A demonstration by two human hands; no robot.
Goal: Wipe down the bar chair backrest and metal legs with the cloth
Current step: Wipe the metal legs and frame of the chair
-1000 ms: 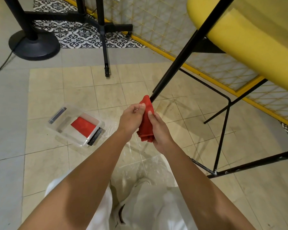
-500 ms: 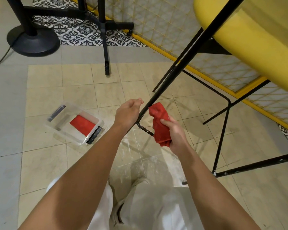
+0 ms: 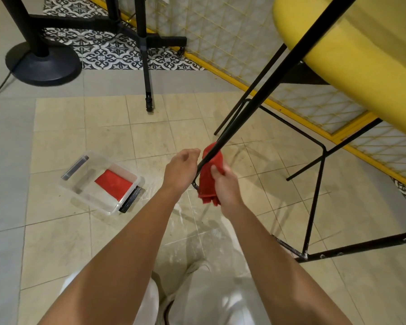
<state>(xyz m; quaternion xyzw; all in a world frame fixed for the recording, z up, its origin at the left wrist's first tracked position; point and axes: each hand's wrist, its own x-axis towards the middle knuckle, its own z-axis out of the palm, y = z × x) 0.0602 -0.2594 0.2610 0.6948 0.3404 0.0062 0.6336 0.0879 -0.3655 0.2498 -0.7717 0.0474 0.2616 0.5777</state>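
You are partway through the metalwork, by the look of it. Your right hand (image 3: 225, 186) grips the cloth (image 3: 208, 181), fingers curled round it and the thumb (image 3: 217, 170) pressed on top. The cloth is bunched round the lower end of the leg (image 3: 269, 86), the thick black one slanting down from the yellow pad (image 3: 361, 55). The top of the cloth sits against the leg, the rest hangs below your fist, near where the leg bends at its foot.

Your left hand (image 3: 181, 170) is just left of the leg, level with the cloth. Its fingers are curled, but you cannot tell from here whether they hold the leg or only sit beside it.

What looks covered: this one leg, at least at its lowest stretch. What looks left: the length of the leg above the cloth, the thin bar behind the leg, and the frame bars (image 3: 315, 195) to the right of the leg. None of these has the cloth on it now. Nothing shows whether the pad has been wiped, nor whether it is the backrest or the seat.

A tub (image 3: 81, 195) lies on the floor well left of the leg, with a spare cloth (image 3: 114, 187) inside.
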